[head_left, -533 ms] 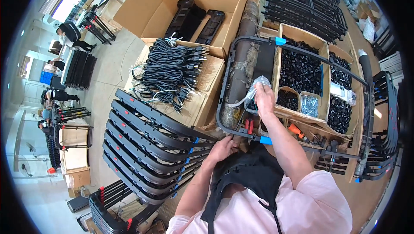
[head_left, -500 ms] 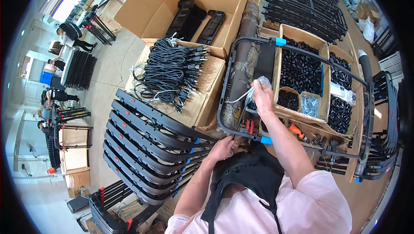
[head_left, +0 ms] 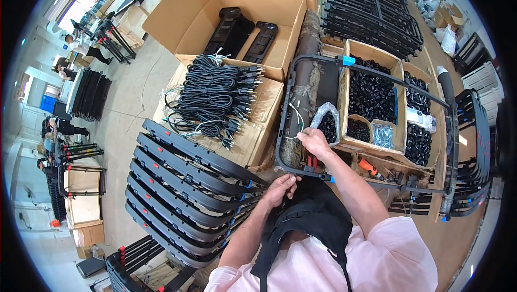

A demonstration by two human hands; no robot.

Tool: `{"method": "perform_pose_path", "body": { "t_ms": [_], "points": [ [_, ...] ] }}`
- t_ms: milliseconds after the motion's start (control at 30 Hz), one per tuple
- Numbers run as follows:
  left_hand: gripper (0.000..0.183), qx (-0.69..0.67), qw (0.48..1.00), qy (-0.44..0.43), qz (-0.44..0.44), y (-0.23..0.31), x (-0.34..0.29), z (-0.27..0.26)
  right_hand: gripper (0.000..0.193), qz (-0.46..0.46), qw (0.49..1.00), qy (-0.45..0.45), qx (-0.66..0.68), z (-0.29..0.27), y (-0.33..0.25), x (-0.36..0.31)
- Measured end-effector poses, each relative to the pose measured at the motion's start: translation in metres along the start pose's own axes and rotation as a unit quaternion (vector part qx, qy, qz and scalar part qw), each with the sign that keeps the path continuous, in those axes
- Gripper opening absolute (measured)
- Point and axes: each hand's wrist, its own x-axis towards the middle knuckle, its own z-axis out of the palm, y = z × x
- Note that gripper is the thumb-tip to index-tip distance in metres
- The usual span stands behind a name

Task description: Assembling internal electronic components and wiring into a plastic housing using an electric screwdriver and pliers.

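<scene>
A large black tubular frame point(head_left: 377, 76) lies across the workbench in front of me. My left hand point(head_left: 280, 187) grips its near bottom rail. My right hand point(head_left: 314, 142) sits just above that rail, pinching a thin white wire point(head_left: 298, 119) that runs up along the frame's left side. Right beside this hand a clear plastic bag point(head_left: 327, 122) of small black parts stands open. Red-handled pliers point(head_left: 311, 161) lie under my right wrist.
Cardboard boxes of small black parts point(head_left: 371, 95) sit inside the frame. A bundle of black cables point(head_left: 215, 101) lies on a carton at left, with a stack of black frames point(head_left: 188, 184) below it. An open box point(head_left: 237, 17) is behind. People work at far left.
My right hand has slid left and down, away from the plastic bag toward the frame's left corner, with the white wire in its fingers. My left hand stays on the rail.
</scene>
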Motion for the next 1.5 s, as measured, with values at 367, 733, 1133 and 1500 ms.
{"method": "perform_pose_path", "body": {
  "t_ms": [367,733,1133,1500],
  "points": [
    [0.018,-0.073,0.987,0.135,0.051,-0.012,0.008,0.033,0.031,-0.103,0.992,0.063,-0.039,0.017,-0.017,0.013],
    [0.01,-0.096,0.975,0.179,0.095,-0.03,0.018,0.036,0.03,-0.027,0.992,-0.111,0.055,-0.02,-0.031,0.019],
    [0.011,-0.127,0.963,0.205,0.124,-0.033,0.019,0.046,0.018,-0.207,0.911,0.032,-0.354,-0.118,0.013,0.022],
    [0.011,-0.12,0.962,0.217,0.113,-0.03,0.018,0.048,0.029,-0.068,0.941,0.087,-0.321,-0.089,0.009,0.032]
  ]
}}
